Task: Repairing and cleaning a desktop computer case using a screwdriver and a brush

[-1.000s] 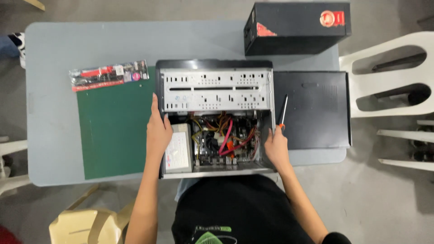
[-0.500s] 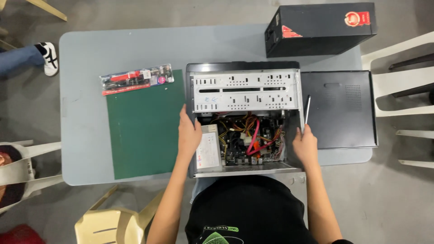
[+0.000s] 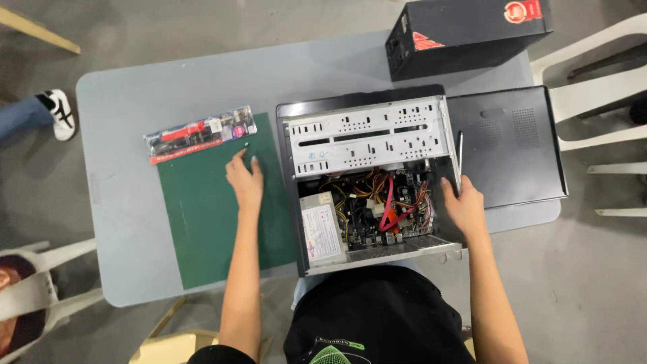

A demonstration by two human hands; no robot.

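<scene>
Case: open computer case (image 3: 367, 178) lies mid-counter (image 3: 121, 202), my landmark.
Left hand (image 3: 244, 182): left of the case, I rest open fingers on the green mat (image 3: 209, 222), beside a small screw (image 3: 247, 143).
Right hand (image 3: 464, 205): at the case's right wall, I grip a screwdriver (image 3: 459, 155).

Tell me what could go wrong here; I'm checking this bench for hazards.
The tiny screw by the left hand lies loose on the green mat and might roll off. The right hand holds a screwdriver at the open computer case; a slip could nick the cables. The case's front edge sits close to the table edge.
</scene>
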